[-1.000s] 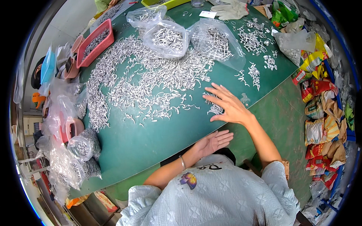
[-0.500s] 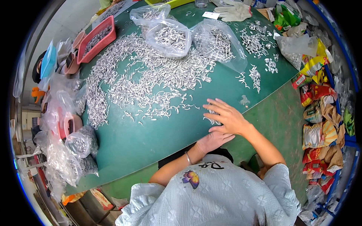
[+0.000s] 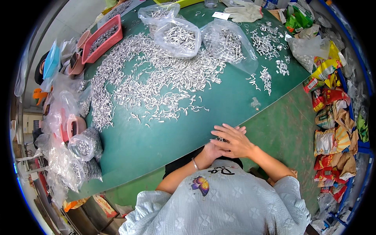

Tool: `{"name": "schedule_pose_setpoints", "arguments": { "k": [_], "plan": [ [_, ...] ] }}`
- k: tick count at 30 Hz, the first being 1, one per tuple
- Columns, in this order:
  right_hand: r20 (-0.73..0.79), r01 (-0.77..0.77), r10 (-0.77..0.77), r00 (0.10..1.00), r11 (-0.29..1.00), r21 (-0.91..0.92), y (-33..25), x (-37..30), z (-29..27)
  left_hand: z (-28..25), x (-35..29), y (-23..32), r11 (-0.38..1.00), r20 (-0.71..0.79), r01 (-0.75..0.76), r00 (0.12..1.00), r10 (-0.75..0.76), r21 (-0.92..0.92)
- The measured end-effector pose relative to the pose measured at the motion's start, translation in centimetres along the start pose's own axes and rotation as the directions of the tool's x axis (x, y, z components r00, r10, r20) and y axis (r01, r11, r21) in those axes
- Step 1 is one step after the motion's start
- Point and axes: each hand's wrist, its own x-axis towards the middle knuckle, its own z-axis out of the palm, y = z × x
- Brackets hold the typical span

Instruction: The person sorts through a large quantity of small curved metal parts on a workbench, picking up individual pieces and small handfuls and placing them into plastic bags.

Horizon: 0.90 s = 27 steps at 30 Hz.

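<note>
At the table's near edge my left hand [image 3: 214, 150] is cupped, palm up, under my right hand. A few small silver metal pieces [image 3: 221, 139] show between the two hands, resting in the left palm. My right hand [image 3: 235, 141] lies over them with its fingers stretched out. It covers most of the left hand's fingers; some left fingertips show beyond it. Farther up the green table [image 3: 156, 145] spreads a wide heap of small curved silver metal pieces [image 3: 172, 74], with a looser scatter along its near side.
Clear bags of metal parts [image 3: 178, 39] stand behind the heap, beside another open bag [image 3: 225, 43]. A pink basket [image 3: 113, 39] is at the far left. Smaller parts [image 3: 266, 43] and a glove [image 3: 244, 13] lie far right. Plastic bags [image 3: 84, 149] crowd the left edge.
My right hand has swept from the tabletop back toward me, bringing the small metal pieces off the table edge into my left hand. The spot where they lay is now bare.
</note>
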Motion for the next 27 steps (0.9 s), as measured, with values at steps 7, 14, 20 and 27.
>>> {"name": "schedule_pose_setpoints", "arguments": {
  "k": [7,14,20,27],
  "plan": [
    [-0.12,0.113,-0.118,0.986,0.993,-0.047,0.8,-0.4,2.6,-1.2,0.9,-0.5,0.999,0.184,-0.035,0.983,0.028,0.033],
    [-0.343,0.302,-0.278,0.897,0.953,0.018,0.3,-1.7,4.9,-4.4,0.0,-1.4,0.995,0.198,-0.1,0.975,0.1,-0.01],
    [-0.482,0.245,-0.238,0.843,0.968,-0.049,-2.0,-1.6,6.5,4.6,-2.3,-2.5,0.956,-0.213,-0.073,0.967,0.138,0.284],
    [-0.58,0.292,-0.286,0.763,0.952,-0.086,-1.4,6.2,1.6,13.8,-0.9,0.4,0.88,-0.168,-0.276,0.917,0.361,0.387]
  ]
}}
